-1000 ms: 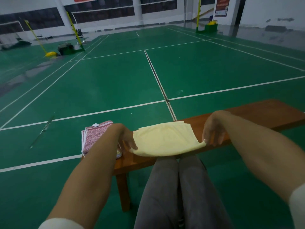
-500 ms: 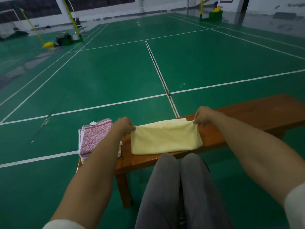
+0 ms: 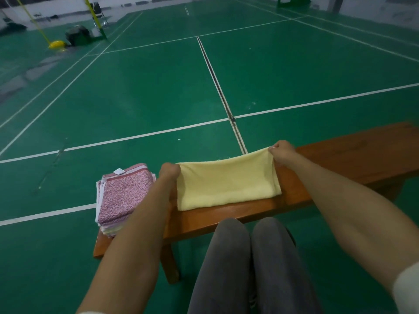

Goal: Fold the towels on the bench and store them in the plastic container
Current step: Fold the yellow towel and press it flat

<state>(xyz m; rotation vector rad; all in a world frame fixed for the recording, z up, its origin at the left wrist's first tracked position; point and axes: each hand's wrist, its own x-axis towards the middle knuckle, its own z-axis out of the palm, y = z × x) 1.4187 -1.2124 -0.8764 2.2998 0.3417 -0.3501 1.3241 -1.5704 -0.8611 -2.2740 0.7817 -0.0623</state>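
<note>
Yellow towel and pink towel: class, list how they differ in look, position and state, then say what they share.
The yellow towel is plain; the pink towel is speckled with a striped border and white tag. The yellow one lies alone mid-bench, while the pink one tops a stack at the bench's end. The left hand and right hand pinch the yellow one's far corners; the pink lies untouched. Both rest on the bench.

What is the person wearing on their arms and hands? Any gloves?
No gloves: the left hand and the right hand are bare, and so are both forearms. A pale, whitish sleeve ends partway up the right arm. No watch or ring shows.
</note>
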